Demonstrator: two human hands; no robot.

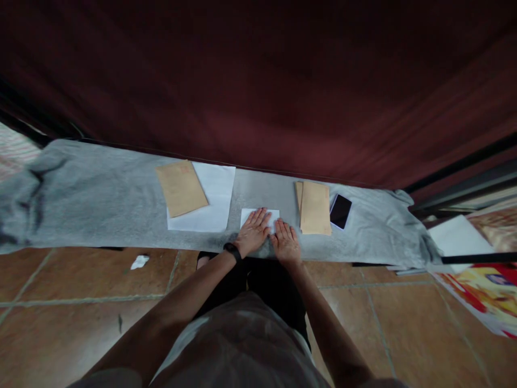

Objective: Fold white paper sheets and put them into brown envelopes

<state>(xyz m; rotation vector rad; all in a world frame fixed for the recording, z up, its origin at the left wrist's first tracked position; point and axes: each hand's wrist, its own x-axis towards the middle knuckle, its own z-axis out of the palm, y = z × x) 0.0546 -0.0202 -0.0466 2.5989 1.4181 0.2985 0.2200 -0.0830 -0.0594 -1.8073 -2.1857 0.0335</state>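
Both of my hands lie flat on a small folded white paper (247,215) on the grey cloth-covered surface (100,199). My left hand (253,233), with a black band at the wrist, presses the paper's left part with fingers stretched out. Beside it, my right hand (286,243) rests on the paper's right part, fingers also spread flat. To the left lies a brown envelope (181,187) on top of a white sheet (216,199). Right of my hands sits a stack of brown envelopes (315,207), and a dark phone (341,211) lies next to it.
A dark red curtain (258,81) hangs behind the surface. The floor has brown tiles (81,302), with a crumpled white scrap (139,262) on it. At the right edge are a white sheet (458,237) and a colourful printed poster (484,293).
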